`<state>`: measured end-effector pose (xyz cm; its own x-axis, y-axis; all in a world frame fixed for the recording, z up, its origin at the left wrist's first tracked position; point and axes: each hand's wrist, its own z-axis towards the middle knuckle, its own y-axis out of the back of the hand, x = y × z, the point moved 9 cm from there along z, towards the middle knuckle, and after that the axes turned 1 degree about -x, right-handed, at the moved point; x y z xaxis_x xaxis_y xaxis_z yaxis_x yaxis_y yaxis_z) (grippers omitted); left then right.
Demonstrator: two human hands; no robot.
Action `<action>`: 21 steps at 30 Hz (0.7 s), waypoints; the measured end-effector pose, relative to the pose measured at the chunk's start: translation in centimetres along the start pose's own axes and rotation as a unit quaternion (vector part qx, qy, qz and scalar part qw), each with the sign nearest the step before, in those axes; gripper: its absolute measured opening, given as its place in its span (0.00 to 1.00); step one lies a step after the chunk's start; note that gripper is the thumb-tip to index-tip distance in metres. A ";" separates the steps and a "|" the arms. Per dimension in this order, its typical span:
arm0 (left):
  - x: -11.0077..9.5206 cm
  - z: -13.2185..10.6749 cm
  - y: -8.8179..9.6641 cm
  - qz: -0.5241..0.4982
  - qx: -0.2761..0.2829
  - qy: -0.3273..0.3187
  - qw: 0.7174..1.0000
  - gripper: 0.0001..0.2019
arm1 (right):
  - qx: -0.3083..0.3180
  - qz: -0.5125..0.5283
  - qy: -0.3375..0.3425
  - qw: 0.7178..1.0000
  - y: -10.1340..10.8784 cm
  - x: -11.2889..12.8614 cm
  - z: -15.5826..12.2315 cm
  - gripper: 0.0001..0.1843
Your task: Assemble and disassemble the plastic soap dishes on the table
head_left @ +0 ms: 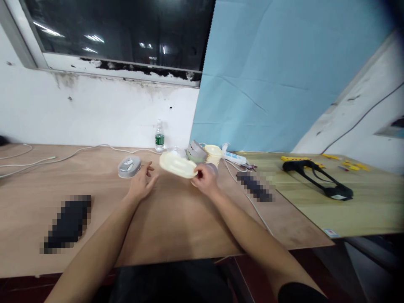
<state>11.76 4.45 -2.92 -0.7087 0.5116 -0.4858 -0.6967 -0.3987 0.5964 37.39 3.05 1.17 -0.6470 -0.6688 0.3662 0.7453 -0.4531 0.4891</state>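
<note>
Nearest, two bare forearms are seen reaching over a brown wooden surface (176, 229). A black object (69, 223), blurred by pixelation, is placed at the left, and a similarly obscured dark object (257, 188) at the right. Farther in, the left hand (141, 181) is seen with its grip wide and holding nothing, the fingers spread just beside a grey oval case (129, 167); whether the surface is touched by it cannot be told. By the right hand (206, 182), a pale yellow oval piece (176, 165) is held in a narrow grip at its right end, between thumb and fingers; the piece is tilted and its left end is unsupported.

For good handling, the rim should be pinched lightly, since the wall is judged thin and easily bent. The free end is best steadied by the idle left hand, and the piece held clear of the things behind it, so that none is knocked.

Just behind are found a grey rounded container (197, 151) and a stack of yellow cups (213, 154), both partly hidden. A white power strip (234, 158) lies to their right; a bottle (159, 136) is stood upright near the wall (120, 113).
</note>
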 end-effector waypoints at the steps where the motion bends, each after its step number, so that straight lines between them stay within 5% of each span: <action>1: -0.4 -0.2 -0.2 -0.012 0.010 -0.004 1.000 0.30 | 0.034 0.028 -0.004 0.999 -1.4 0.9 -0.8 0.11; 7: -1.0 -0.9 -0.4 -0.022 0.031 0.043 0.998 0.26 | 0.139 0.095 -0.142 0.976 -5.8 0.4 -3.8 0.19; 17: -0.2 -1.5 -2.7 0.003 0.160 0.063 0.985 0.30 | 0.213 0.056 -0.157 0.963 -5.7 -0.9 -4.0 0.21; 21: -0.3 -1.9 -4.1 0.030 0.232 0.038 0.972 0.26 | 0.146 0.002 -0.147 0.978 -4.3 -1.7 -3.3 0.21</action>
<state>14.57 4.47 -6.44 -0.7654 0.4336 -0.4755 -0.5404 -0.0317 0.8408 35.79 4.15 -4.18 -0.6938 -0.4530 0.5599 0.6987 -0.2345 0.6759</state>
